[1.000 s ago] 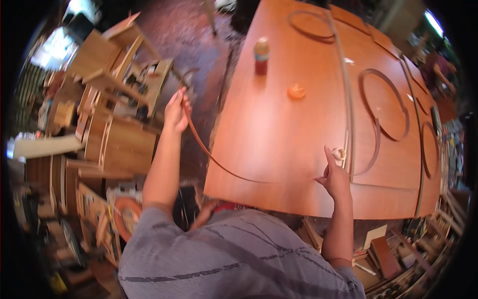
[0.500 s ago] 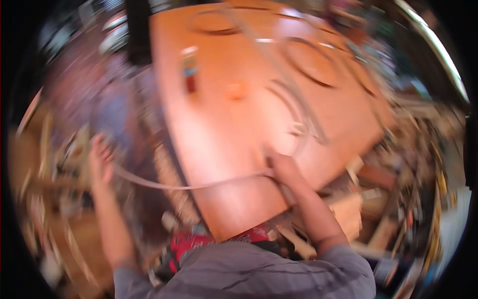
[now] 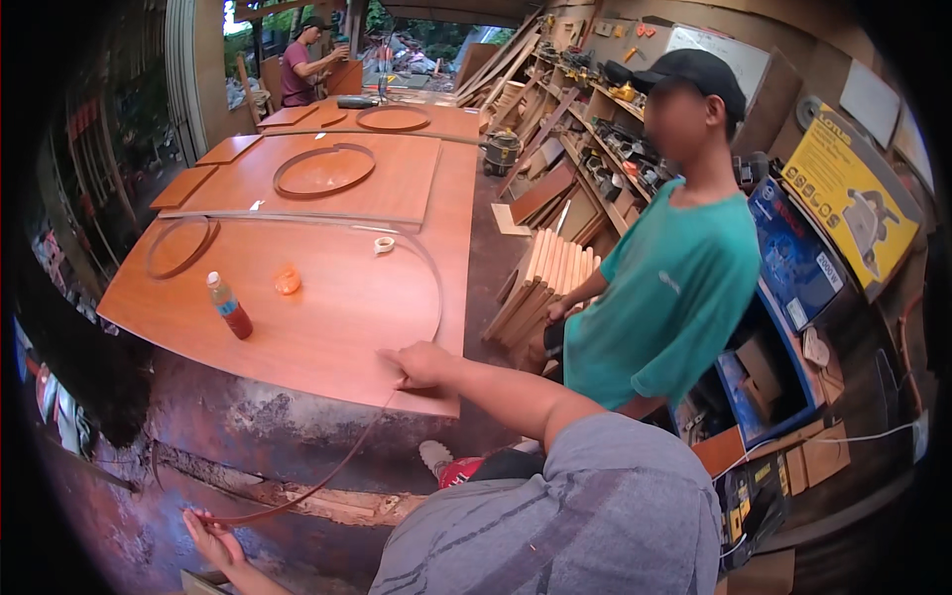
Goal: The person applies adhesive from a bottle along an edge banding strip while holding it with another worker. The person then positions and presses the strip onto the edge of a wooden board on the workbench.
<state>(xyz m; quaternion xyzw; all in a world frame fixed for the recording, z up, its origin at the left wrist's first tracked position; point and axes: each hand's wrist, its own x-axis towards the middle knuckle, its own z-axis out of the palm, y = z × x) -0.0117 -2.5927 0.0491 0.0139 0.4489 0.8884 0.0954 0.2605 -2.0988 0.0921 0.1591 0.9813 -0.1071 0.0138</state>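
A long thin brown edging strip (image 3: 332, 480) sags between my two hands. Its low end is in my left hand (image 3: 213, 543), down at the lower left off the board, the fingers closed around it. My right hand (image 3: 424, 366) grips the strip at the near right corner of a large orange-brown board (image 3: 337, 317), its index finger stretched left. Beyond that hand the strip (image 3: 437, 288) curves over the board toward a roll of tape (image 3: 384, 245). A bottle of dark red liquid (image 3: 230, 305) and a small orange object (image 3: 288, 282) are on the board, left of the strip.
Coiled strips (image 3: 324, 171) lie on the boards farther back. Close on my right stands a person in a green shirt (image 3: 659, 293); another person (image 3: 300, 69) is at the far end. Stacked wood pieces (image 3: 545, 270) and tool boxes (image 3: 783, 258) line the right side.
The view has swung right and up, bringing the person in green into sight. My left hand appears lower, and the strip remains stretched between both hands.
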